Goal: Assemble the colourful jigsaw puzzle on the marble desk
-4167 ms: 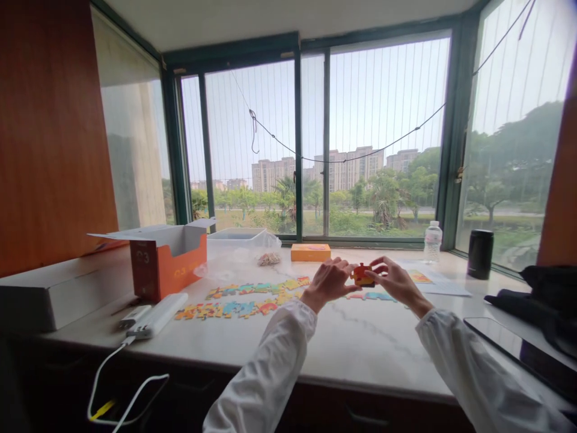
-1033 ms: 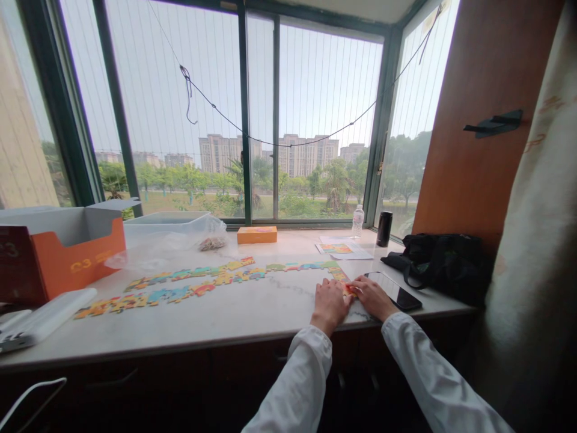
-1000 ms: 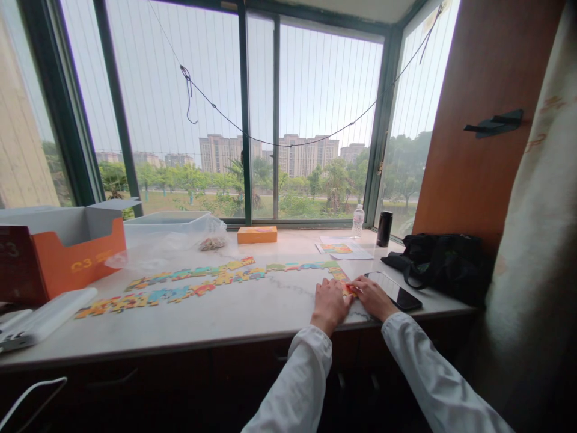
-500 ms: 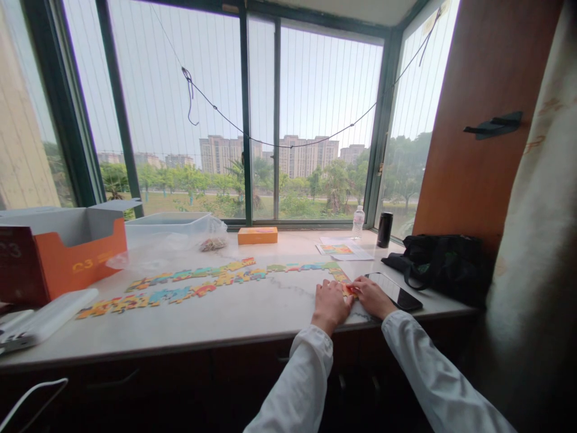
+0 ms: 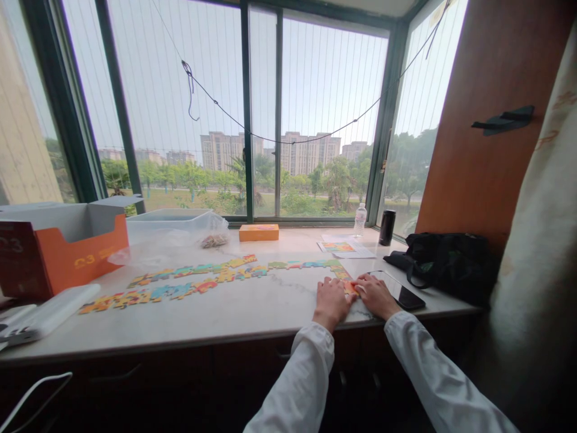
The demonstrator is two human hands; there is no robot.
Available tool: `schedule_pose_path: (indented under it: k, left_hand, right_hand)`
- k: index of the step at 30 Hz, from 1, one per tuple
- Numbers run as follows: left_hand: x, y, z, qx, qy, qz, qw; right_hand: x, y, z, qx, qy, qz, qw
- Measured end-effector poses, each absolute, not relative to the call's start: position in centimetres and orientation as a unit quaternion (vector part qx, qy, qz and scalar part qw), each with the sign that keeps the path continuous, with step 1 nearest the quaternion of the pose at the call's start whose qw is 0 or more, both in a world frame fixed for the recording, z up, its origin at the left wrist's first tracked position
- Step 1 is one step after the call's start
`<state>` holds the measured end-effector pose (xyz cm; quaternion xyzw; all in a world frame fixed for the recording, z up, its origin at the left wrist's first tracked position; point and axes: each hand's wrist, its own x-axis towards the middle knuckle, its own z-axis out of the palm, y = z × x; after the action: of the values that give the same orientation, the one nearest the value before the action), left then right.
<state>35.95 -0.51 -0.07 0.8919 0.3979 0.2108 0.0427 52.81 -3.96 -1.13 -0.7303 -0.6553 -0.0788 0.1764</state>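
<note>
My left hand (image 5: pixel 332 302) rests at the lower end of a joined strip of jigsaw puzzle (image 5: pixel 337 267), fingers curled down onto an orange puzzle piece (image 5: pixel 349 287). From the other side, my right hand (image 5: pixel 377 296) pinches at the same piece with its fingertips. My fingers cover part of it, so how it joins the strip cannot be seen. That strip runs left along the counter and turns toward me at its right corner. Further left lie loose puzzle pieces (image 5: pixel 164 293) in two slanting rows.
A phone (image 5: pixel 406 296) lies just right of my right hand, with a black bag (image 5: pixel 446 264) beyond it. Behind are a picture sheet (image 5: pixel 339 247), a water bottle (image 5: pixel 359 221), a black cylinder (image 5: pixel 386 228) and an orange box (image 5: pixel 258 233). A large open carton (image 5: pixel 85 255) stands left.
The view has shifted slightly. Both hands stay at the orange piece, with my fingers moved a little and more of its surface showing between them.
</note>
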Motion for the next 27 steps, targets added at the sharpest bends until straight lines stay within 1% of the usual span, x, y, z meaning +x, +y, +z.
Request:
schedule_pose_path:
  k: [11, 20, 27]
  left_hand:
    - [36.2, -0.1, -0.3, 0.887, 0.411, 0.21, 0.034]
    - [36.4, -0.1, 0.5, 0.893, 0.417, 0.168, 0.013]
    - [36.5, 0.2, 0.8, 0.9, 0.408, 0.151, -0.01]
  right_hand:
    - [52.9, -3.7, -2.2, -0.735, -0.644, -0.083, 0.194]
    - [53.3, -3.4, -2.7, -0.741, -0.628, -0.087, 0.218]
    - [53.4, -3.4, -2.9, -0.737, -0.633, -0.085, 0.22]
